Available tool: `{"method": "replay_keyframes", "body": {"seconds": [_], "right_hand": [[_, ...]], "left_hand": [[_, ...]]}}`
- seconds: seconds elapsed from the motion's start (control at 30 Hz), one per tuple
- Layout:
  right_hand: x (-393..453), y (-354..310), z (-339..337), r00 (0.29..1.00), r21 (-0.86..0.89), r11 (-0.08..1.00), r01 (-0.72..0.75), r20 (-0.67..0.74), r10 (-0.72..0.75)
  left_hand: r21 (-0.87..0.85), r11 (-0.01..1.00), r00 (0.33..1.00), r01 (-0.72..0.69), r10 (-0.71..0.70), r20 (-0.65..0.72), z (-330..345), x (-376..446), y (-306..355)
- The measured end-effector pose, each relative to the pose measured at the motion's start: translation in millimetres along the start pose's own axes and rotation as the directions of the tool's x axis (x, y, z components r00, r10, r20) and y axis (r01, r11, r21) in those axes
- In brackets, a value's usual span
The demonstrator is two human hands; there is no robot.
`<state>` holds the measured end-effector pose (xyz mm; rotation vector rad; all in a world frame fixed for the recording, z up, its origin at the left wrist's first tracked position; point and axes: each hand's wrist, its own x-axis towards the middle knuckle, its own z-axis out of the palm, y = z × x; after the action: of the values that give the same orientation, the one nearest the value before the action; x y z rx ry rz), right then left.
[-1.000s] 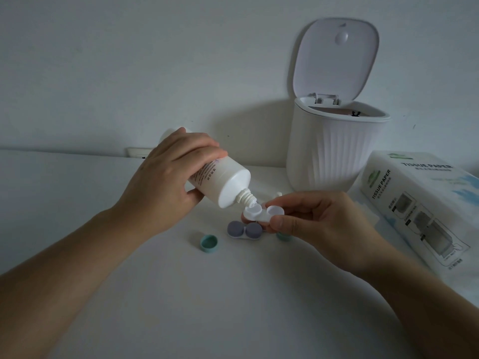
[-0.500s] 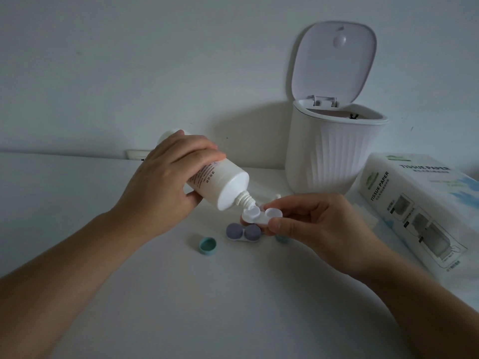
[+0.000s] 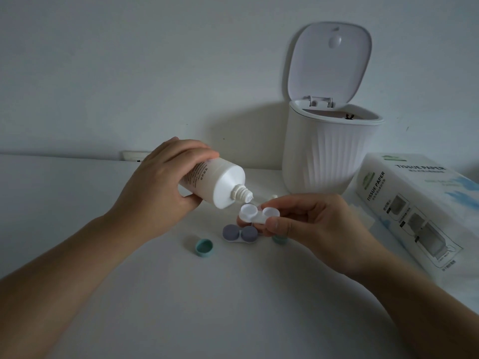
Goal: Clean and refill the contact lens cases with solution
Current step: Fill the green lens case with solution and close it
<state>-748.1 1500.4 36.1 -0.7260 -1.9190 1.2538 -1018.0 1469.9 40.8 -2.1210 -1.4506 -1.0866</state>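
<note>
- Solution bottle [image 3: 215,186] sits tilted in your left hand [image 3: 158,187], nozzle pointing down and to the right; your fingers wrap over the top of its body and your thumb presses underneath.
- Its nozzle tip hangs just above the left well of the white lens case [image 3: 258,214], not visibly touching it.
- Your right hand [image 3: 316,226] pinches that white lens case by its right end, thumb at the front edge and fingers curled behind; both wells face up without caps.
- Whether any liquid lies in the wells cannot be told.
- Below the white lens case, a second lens case with grey caps [image 3: 239,233] lies flat on the white table [image 3: 207,307], both caps on.
- Left of the white lens case and lower, a teal cap [image 3: 204,247] rests open side up on the table, well apart from the grey-capped case.
- Another teal cap [image 3: 279,239] peeks out just under your right thumb, mostly hidden.
- Behind the white lens case stands a white ribbed bin [image 3: 329,156] with its lid raised against the wall.
- Right of the white lens case, past your right hand, lies a tissue paper pack [image 3: 414,203], near the bin.
</note>
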Motion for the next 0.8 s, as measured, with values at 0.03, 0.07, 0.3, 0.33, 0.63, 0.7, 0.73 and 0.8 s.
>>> {"method": "replay_keyframes", "body": {"seconds": [0.03, 0.07, 0.3, 0.33, 0.63, 0.7, 0.73, 0.8], "right_hand": [[0.4, -0.1, 0.2, 1.000, 0.002, 1.000, 0.004, 0.001, -0.004], [0.6, -0.2, 0.3, 1.000, 0.005, 1.000, 0.008, 0.002, -0.008], [0.8, -1.0, 0.4, 0.999, -0.005, 0.999, 0.036, 0.033, -0.036], [0.8, -0.1, -0.4, 0.999, -0.025, 0.999, 0.035, 0.039, -0.034], [-1.2, -3.3, 2.1, 0.975, -0.144, 0.989, -0.033, 0.214, 0.063], [-1.6, -4.4, 1.4, 0.975, -0.197, 0.980, -0.006, 0.218, 0.050], [-1.7, -4.9, 1.5, 0.975, -0.218, 0.976, 0.003, 0.218, 0.045], [-1.5, -5.3, 2.9, 0.974, -0.270, 0.963, 0.001, 0.220, 0.061]], "left_hand": [[-0.015, 1.000, 1.000, 0.011, -0.011, 0.003, -0.3, -0.4, 0.5], [-0.029, 0.999, 1.000, 0.021, -0.021, 0.005, -0.7, -0.8, 0.8], [-0.125, 0.984, 0.992, 0.123, -0.124, -0.002, -3.2, -3.5, -0.2], [-0.140, 0.980, 0.990, 0.141, -0.143, -0.006, -3.5, -3.6, -0.5], [-0.300, 0.890, 0.926, 0.344, -0.375, -0.050, -9.3, -7.3, -2.8], [-0.302, 0.883, 0.921, 0.359, -0.388, -0.040, -8.6, -7.7, -4.7], [-0.309, 0.878, 0.918, 0.366, -0.395, -0.035, -8.2, -7.9, -5.5], [-0.328, 0.866, 0.913, 0.379, -0.408, -0.024, -7.8, -8.4, -6.5]]}}
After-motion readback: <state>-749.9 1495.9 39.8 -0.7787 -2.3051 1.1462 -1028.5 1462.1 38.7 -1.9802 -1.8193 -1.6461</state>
